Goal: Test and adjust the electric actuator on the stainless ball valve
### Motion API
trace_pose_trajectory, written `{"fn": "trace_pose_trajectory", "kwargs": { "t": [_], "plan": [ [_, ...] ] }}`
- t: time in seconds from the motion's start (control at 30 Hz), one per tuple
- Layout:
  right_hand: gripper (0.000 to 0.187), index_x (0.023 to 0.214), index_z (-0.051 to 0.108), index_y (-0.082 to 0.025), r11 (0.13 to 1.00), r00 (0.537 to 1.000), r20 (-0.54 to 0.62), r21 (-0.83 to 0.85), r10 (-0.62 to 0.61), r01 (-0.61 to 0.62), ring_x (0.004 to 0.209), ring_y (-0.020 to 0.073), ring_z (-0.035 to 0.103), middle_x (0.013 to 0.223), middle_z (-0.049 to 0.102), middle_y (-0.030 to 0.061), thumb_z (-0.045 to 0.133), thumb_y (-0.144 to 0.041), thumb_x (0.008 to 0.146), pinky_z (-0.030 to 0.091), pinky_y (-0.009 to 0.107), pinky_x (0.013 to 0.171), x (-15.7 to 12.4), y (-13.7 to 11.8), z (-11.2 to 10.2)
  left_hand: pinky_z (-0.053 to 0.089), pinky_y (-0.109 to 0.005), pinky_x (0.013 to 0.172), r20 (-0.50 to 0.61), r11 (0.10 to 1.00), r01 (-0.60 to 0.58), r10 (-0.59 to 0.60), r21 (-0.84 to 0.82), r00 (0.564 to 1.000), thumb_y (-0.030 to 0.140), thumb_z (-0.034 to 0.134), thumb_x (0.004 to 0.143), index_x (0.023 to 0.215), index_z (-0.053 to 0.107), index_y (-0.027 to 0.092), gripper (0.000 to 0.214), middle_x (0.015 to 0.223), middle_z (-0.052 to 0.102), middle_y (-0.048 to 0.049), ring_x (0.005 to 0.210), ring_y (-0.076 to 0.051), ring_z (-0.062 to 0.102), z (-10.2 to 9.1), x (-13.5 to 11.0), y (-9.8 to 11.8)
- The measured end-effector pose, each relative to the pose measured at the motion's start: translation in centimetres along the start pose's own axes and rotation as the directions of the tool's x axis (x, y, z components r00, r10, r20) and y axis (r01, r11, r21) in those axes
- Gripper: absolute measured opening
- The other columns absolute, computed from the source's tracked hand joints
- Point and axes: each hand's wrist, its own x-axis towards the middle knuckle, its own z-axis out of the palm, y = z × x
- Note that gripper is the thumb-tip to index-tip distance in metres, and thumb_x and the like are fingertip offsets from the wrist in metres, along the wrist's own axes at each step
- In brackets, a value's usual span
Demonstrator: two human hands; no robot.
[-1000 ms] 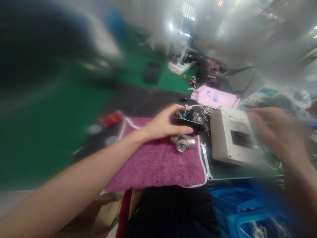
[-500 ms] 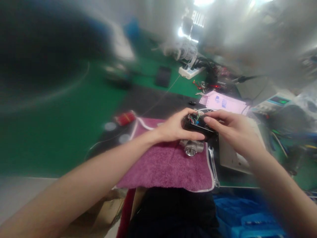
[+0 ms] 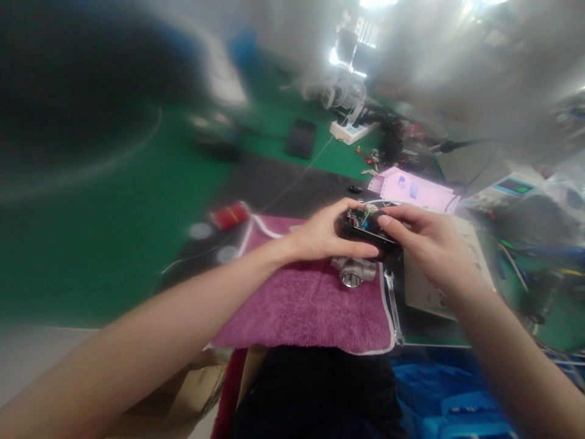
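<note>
A small black module with an exposed circuit board (image 3: 365, 227) is held above the far right corner of a purple towel (image 3: 306, 302). My left hand (image 3: 322, 235) grips its left end, thumb underneath. My right hand (image 3: 423, 241) holds its right end, fingers over the top. A silver metal valve fitting (image 3: 353, 272) lies on the towel just below the module. A wrench (image 3: 393, 302) lies along the towel's right edge.
A grey box (image 3: 429, 292) sits right of the towel, partly behind my right hand. Pink paper (image 3: 414, 189), a white power strip (image 3: 351, 130) and tangled cables lie further back on the green mat (image 3: 114, 244). A red item (image 3: 228, 214) lies left of the towel. Blue bins (image 3: 439, 396) stand below the table edge.
One second ago my right hand was off to the right, blurred. It has come in and taken hold of the module's right end. Since half a second ago, almost nothing has moved.
</note>
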Motion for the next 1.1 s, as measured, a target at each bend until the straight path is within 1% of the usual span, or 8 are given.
{"fn": "trace_pose_trajectory", "kwargs": {
  "t": [0.27, 0.37, 0.5, 0.63, 0.73, 0.9, 1.1],
  "plan": [
    [0.034, 0.110, 0.082, -0.021, 0.999, 1.000, -0.001, 0.052, 0.012, -0.012, 0.096, 0.0226, 0.075, 0.107, 0.083, 0.0040, 0.080, -0.050, 0.094, 0.056, 0.035, 0.089, -0.07, 0.31, 0.11, 0.057, -0.040, 0.099, 0.006, 1.000, 0.013, -0.013, -0.011, 1.000, 0.048, 0.097, 0.072, 0.131, 0.061, 0.018, 0.075, 0.127, 0.074, -0.0093, 0.115, -0.027, 0.072, -0.04, 0.00, 0.13],
    [0.033, 0.110, 0.083, -0.021, 0.999, 1.000, 0.007, 0.051, 0.015, -0.015, 0.096, 0.0224, 0.075, 0.106, 0.083, 0.0039, 0.078, -0.051, 0.096, 0.057, 0.034, 0.089, -0.03, 0.30, 0.05, 0.057, -0.039, 0.099, 0.005, 1.000, 0.007, -0.007, -0.008, 1.000, 0.048, 0.097, 0.072, 0.131, 0.060, 0.018, 0.076, 0.128, 0.074, -0.0091, 0.116, -0.027, 0.072, -0.02, 0.01, 0.10],
    [0.036, 0.111, 0.084, -0.021, 0.999, 1.000, 0.011, 0.047, 0.011, -0.012, 0.095, 0.0218, 0.075, 0.105, 0.083, 0.0035, 0.080, -0.053, 0.094, 0.057, 0.033, 0.087, 0.03, -0.05, -0.05, 0.057, -0.039, 0.098, 0.001, 1.000, 0.021, -0.021, -0.017, 1.000, 0.047, 0.097, 0.072, 0.131, 0.061, 0.018, 0.075, 0.125, 0.075, -0.0085, 0.115, -0.027, 0.073, 0.09, -0.02, 0.23],
    [0.036, 0.112, 0.084, -0.021, 1.000, 1.000, 0.010, 0.001, 0.022, -0.022, 0.096, 0.0223, 0.076, 0.107, 0.084, 0.0042, 0.079, -0.052, 0.094, 0.059, 0.032, 0.086, 0.26, -0.48, -0.11, 0.057, -0.038, 0.097, -0.009, 0.999, 0.034, -0.034, -0.043, 0.999, 0.046, 0.096, 0.074, 0.129, 0.061, 0.017, 0.071, 0.122, 0.076, -0.0081, 0.112, -0.026, 0.074, 0.20, -0.01, 0.35],
    [0.033, 0.113, 0.084, -0.021, 0.998, 1.000, 0.000, -0.048, 0.031, -0.031, 0.099, 0.0235, 0.076, 0.109, 0.084, 0.0045, 0.078, -0.049, 0.095, 0.059, 0.034, 0.088, 0.49, -0.46, -0.09, 0.057, -0.038, 0.099, -0.014, 0.998, 0.045, -0.045, -0.040, 0.999, 0.050, 0.095, 0.075, 0.130, 0.063, 0.017, 0.071, 0.124, 0.076, -0.0088, 0.114, -0.026, 0.073, 0.16, 0.05, 0.17],
    [0.031, 0.108, 0.085, -0.022, 0.992, 0.997, -0.062, -0.118, 0.044, -0.051, 0.093, 0.0230, 0.076, 0.103, 0.084, 0.0041, 0.078, -0.049, 0.094, 0.058, 0.034, 0.083, 0.57, -0.20, 0.08, 0.056, -0.040, 0.102, -0.029, 0.999, 0.046, -0.046, -0.028, 0.999, 0.056, 0.094, 0.074, 0.132, 0.065, 0.019, 0.075, 0.128, 0.075, -0.0096, 0.116, -0.027, 0.072, 0.00, 0.10, -0.30],
    [0.026, 0.107, 0.085, -0.024, 0.983, 0.996, -0.071, -0.168, 0.058, -0.069, 0.090, 0.0223, 0.076, 0.101, 0.084, 0.0027, 0.077, -0.046, 0.096, 0.056, 0.034, 0.081, 0.47, -0.46, 0.01, 0.056, -0.041, 0.103, -0.030, 0.999, 0.046, -0.046, -0.011, 0.998, 0.058, 0.093, 0.074, 0.133, 0.066, 0.018, 0.076, 0.128, 0.076, -0.0101, 0.116, -0.028, 0.072, -0.01, 0.10, -0.32]
  ]
}}
